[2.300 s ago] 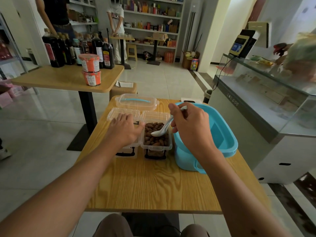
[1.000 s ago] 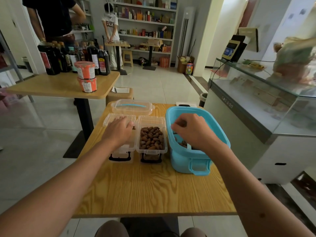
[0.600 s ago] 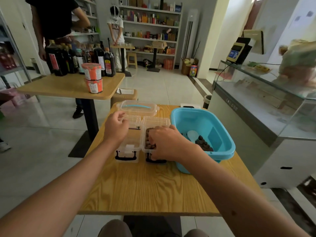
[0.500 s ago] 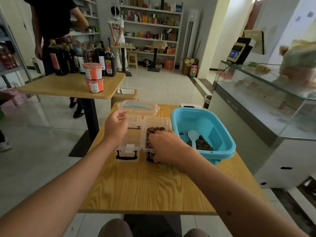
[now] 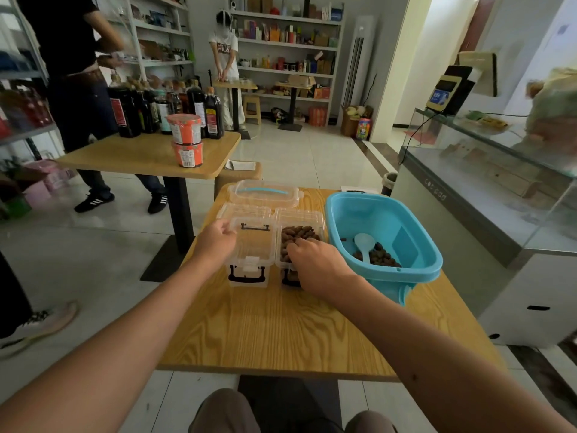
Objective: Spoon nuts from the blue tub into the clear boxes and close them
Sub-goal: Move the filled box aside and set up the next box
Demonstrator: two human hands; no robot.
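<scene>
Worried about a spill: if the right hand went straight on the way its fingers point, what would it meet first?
Probably the nuts in the right box; the right hand already rests over its near end.

— What do you have on the table (image 5: pixel 281 332)?

— I see two clear boxes side by side near the far edge. The left box (image 5: pixel 251 254) is empty with a black latch; my left hand (image 5: pixel 215 242) grips its left rim. The right box (image 5: pixel 298 242) is full of nuts (image 5: pixel 299 234), and my right hand (image 5: pixel 315 264) rests on its near end, fingers curled.

— And the tub?

— The blue tub (image 5: pixel 406 270) sits at the right edge, touching the right box. A pale spoon (image 5: pixel 363 246) lies in it on a few nuts. A lidded box (image 5: pixel 265 193) stands behind.
</scene>
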